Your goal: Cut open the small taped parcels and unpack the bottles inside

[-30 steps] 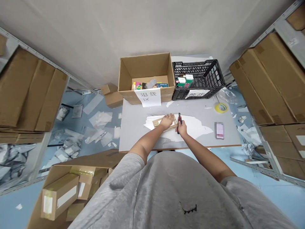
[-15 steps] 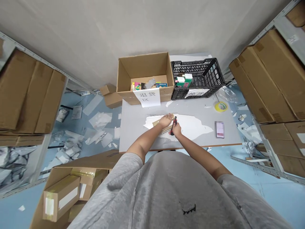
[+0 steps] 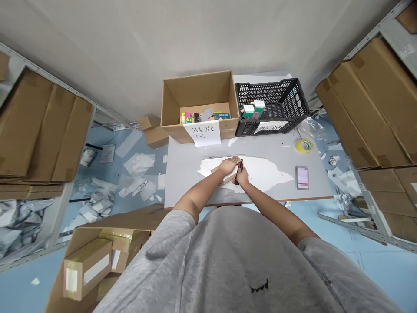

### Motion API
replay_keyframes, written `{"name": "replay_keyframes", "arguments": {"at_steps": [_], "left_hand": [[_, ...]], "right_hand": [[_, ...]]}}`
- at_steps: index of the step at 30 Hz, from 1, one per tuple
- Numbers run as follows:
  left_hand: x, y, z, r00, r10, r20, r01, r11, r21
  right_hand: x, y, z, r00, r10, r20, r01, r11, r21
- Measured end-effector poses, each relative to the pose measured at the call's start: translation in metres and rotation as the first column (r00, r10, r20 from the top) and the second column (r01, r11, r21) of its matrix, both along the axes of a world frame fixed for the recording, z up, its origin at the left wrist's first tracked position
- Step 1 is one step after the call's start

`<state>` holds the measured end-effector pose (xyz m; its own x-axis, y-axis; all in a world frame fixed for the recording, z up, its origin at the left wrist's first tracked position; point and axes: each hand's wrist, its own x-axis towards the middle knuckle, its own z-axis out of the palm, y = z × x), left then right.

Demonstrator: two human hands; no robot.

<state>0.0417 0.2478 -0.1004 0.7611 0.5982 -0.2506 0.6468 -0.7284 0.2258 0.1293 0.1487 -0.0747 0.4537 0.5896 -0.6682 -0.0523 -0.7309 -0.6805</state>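
A small cardboard box (image 3: 229, 178) lies on the white torn paper (image 3: 263, 171) on the grey table, near its front edge. My left hand (image 3: 228, 165) is closed over the box's far side and steadies it. In my right hand (image 3: 243, 176) is a red and black utility knife (image 3: 239, 169), held against the right end of the box. Both hands are close together, and they hide part of the box. Whether the blade is in the cardboard I cannot tell.
Behind stand a labelled cardboard carton (image 3: 169, 128) with booklets and a black plastic crate (image 3: 241, 129) with green boxes. Yellow tape (image 3: 304, 145) and a phone (image 3: 302, 177) lie on the right. A large carton (image 3: 78, 234) holds parcels at lower left. Paper scraps litter the floor.
The knife and my right hand have shifted slightly at the box's right end. The box has turned a little under my left hand. The whole view has moved slightly.
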Motion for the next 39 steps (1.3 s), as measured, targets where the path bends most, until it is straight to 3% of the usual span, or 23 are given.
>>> {"name": "replay_keyframes", "arguments": {"at_steps": [6,10,12,17,24,31,36,39], "left_hand": [[-0.003,0.003,-0.002,0.997,0.060,0.044,-0.061,0.998,0.021],[-0.011,0.003,-0.007,0.992,0.006,0.128,-0.011,0.999,0.038],[-0.014,0.001,-0.010,0.987,-0.031,0.155,0.025,0.999,0.041],[-0.018,-0.009,-0.015,0.982,-0.030,0.187,0.020,0.998,0.056],[-0.031,-0.037,-0.011,0.959,0.066,0.275,-0.099,0.990,0.106],[-0.012,-0.060,-0.004,0.958,0.210,0.193,-0.227,0.972,0.068],[-0.020,-0.059,-0.007,0.980,0.081,0.182,-0.100,0.990,0.099],[-0.024,-0.056,-0.010,0.982,0.068,0.174,-0.085,0.992,0.092]], "right_hand": [[0.009,-0.015,-0.002,0.998,0.064,0.011,-0.065,0.997,0.053],[0.031,-0.024,-0.008,0.992,0.044,0.122,-0.060,0.990,0.131],[0.045,-0.015,-0.011,0.982,0.077,0.172,-0.100,0.987,0.124],[0.070,0.025,-0.013,0.903,0.316,0.292,-0.311,0.948,-0.066],[0.081,0.054,-0.021,0.839,0.422,0.343,-0.387,0.906,-0.168],[0.083,0.065,-0.023,0.778,0.474,0.413,-0.423,0.881,-0.212],[0.084,0.055,-0.027,0.811,0.511,0.284,-0.496,0.859,-0.129],[0.086,0.052,-0.030,0.798,0.512,0.318,-0.501,0.857,-0.123]]}}
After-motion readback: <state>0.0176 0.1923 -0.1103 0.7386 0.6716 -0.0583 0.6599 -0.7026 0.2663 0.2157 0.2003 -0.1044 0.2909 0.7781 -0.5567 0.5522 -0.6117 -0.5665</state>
